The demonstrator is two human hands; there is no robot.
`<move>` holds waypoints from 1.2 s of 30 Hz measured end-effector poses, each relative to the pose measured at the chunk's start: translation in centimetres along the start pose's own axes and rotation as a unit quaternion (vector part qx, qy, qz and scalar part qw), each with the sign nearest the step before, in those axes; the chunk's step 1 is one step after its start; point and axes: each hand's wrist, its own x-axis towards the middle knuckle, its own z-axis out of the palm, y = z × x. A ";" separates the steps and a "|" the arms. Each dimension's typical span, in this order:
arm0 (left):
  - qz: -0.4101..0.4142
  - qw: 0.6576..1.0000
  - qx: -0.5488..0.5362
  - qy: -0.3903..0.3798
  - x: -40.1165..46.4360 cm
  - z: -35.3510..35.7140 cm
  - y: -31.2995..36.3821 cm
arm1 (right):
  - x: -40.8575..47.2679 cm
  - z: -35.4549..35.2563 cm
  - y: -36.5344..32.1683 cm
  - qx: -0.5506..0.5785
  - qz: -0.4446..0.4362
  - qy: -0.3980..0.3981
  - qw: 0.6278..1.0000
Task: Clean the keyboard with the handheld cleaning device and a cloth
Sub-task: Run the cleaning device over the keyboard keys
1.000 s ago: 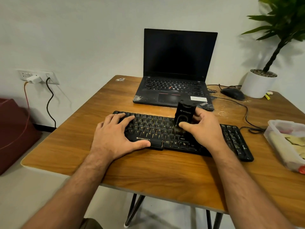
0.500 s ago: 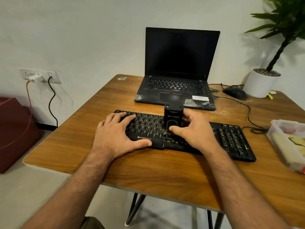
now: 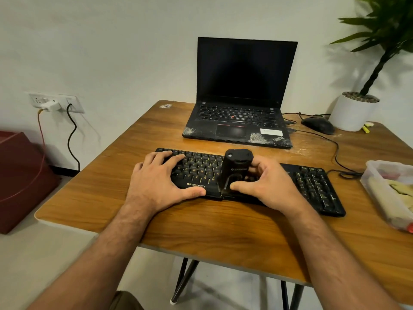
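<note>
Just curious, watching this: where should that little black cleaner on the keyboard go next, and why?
Probably slide it right. The right hand holds the handheld cleaning device upright near the middle of the keyboard, at its front edge, while the left hand steadies the left end. The right-hand keys lie uncovered.
</note>
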 end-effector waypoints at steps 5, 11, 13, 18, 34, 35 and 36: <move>0.002 1.000 0.003 0.001 0.0 0.0 0.0 | -1.2 -2.2 0.3 -0.046 0.017 -0.001 0.999; 0.001 1.000 -0.002 0.001 0.0 0.0 0.0 | -2.7 -4.5 0.5 -0.047 0.044 0.037 0.997; 0.002 1.000 -0.002 0.001 0.0 0.0 0.0 | -2.2 -3.8 -0.1 -0.041 0.036 0.035 0.998; -0.002 1.000 -0.001 0.001 0.0 -0.1 0.1 | -0.8 -0.4 -1.6 -0.040 0.016 0.012 0.999; 0.003 1.000 0.017 0.008 -0.2 0.0 0.1 | 0.3 -4.5 0.1 -0.088 0.088 0.066 0.990; 0.003 1.000 0.016 0.006 -0.2 0.0 0.1 | 1.0 -4.7 0.2 -0.092 0.091 0.093 0.987; 0.003 1.000 0.016 0.005 -0.2 0.0 0.2 | 1.4 -4.9 0.5 -0.086 0.096 0.112 0.985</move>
